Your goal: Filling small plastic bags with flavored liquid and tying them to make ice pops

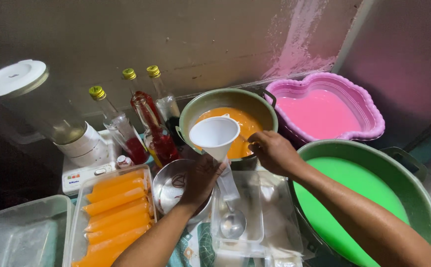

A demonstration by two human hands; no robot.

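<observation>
Grey, stained wall stands behind a crowded desk of pots and trays. Left hand (199, 179) has its grip closed around the neck of a white funnel (215, 135), holding it upright together with a narrow clear plastic bag (227, 184) that hangs below the spout, above a clear tray (252, 232) with a metal ladle (232, 223) lying in it. Right hand (273, 151) reaches over the rim of a green pot of orange liquid (228, 103), fingers curled shut on a thin handle whose far end dips into the liquid; what sort of utensil it is cannot be told. A big green basin of green liquid (413, 198) sits under the right forearm, and a pink scalloped basin of pink liquid (324, 111) stands behind it. Left of the left arm, a clear tray of filled orange ice pops (116, 212) lies beside a small steel bowl (168, 185). Behind these stand syrup bottles with gold caps (148, 123) and a blender with a white lid (42, 109)
</observation>
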